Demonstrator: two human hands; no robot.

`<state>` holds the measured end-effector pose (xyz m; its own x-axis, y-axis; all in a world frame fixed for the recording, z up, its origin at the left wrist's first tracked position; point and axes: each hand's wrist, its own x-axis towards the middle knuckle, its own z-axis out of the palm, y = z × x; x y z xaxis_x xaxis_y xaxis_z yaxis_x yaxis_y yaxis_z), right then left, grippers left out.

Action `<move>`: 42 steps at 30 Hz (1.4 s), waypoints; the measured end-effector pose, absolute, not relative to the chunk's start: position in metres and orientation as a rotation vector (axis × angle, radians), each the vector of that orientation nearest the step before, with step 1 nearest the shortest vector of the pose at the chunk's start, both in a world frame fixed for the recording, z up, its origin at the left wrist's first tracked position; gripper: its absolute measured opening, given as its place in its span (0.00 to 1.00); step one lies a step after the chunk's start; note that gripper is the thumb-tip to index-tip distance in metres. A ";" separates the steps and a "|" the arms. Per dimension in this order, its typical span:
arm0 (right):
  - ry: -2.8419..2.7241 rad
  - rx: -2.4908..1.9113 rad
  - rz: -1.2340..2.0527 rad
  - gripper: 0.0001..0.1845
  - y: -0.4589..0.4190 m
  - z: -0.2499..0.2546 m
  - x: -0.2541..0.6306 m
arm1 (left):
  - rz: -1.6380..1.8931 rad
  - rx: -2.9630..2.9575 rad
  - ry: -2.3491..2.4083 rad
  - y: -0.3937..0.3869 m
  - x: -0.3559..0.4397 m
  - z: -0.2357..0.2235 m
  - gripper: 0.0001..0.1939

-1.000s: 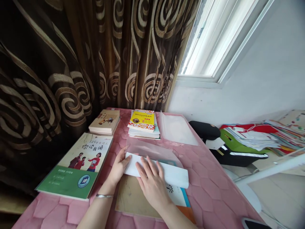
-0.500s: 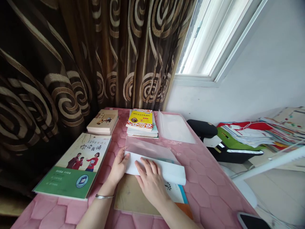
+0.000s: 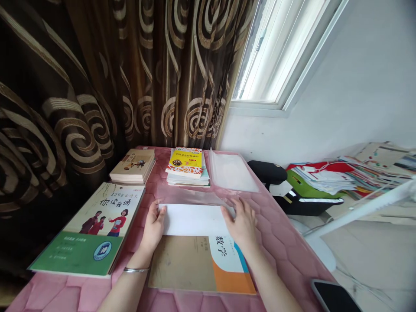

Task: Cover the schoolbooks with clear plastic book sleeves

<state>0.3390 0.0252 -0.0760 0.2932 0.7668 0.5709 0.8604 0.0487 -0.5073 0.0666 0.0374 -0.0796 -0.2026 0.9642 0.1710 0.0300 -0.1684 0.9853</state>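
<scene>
A textbook (image 3: 185,264) with a tan, white and orange cover lies sideways on the pink padded cloth in front of me. Across its far part runs a white paper strip (image 3: 195,220), and a clear plastic sheet (image 3: 191,196) extends beyond it. My left hand (image 3: 154,225) pinches the strip's left end, thumb on top, a silver bangle on the wrist. At the strip's right end is my right hand (image 3: 242,223), its thumb on the paper and its fingers curled over the far edge. The undersides of both grips are hidden.
Left stand a large green-and-cream book (image 3: 87,229) and a stack of tan books (image 3: 132,167). Behind are a yellow-covered book pile (image 3: 185,162) and clear plastic covers (image 3: 232,171). A phone (image 3: 333,297) lies near right; a lamp arm (image 3: 360,208) rises beyond the table edge.
My right hand has moved from the middle of the white strip to its right end. The strip now lies straighter and flatter across the book. The view has shifted slightly right.
</scene>
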 end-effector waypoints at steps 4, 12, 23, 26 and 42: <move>-1.193 -1.637 0.544 0.30 0.038 -0.084 0.354 | 1.492 1.254 1.253 0.038 0.065 -0.080 0.19; -0.862 -1.333 1.074 0.39 0.036 -0.081 0.349 | 1.487 1.236 1.200 0.035 0.065 -0.077 0.20; -0.921 -1.128 0.942 0.42 0.037 -0.083 0.357 | 1.520 1.256 1.258 0.034 0.070 -0.076 0.21; -0.881 -1.093 0.928 0.38 0.038 -0.085 0.358 | 1.493 1.261 1.246 0.034 0.070 -0.078 0.21; -0.889 -1.142 0.930 0.27 0.037 -0.080 0.362 | 1.419 1.278 1.247 0.033 0.069 -0.075 0.18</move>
<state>0.3624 0.0366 -0.0795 0.3574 0.9288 0.0983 -0.1405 0.1575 -0.9775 0.0692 0.0331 -0.0753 -0.1331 0.9778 0.1617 0.0343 -0.1585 0.9868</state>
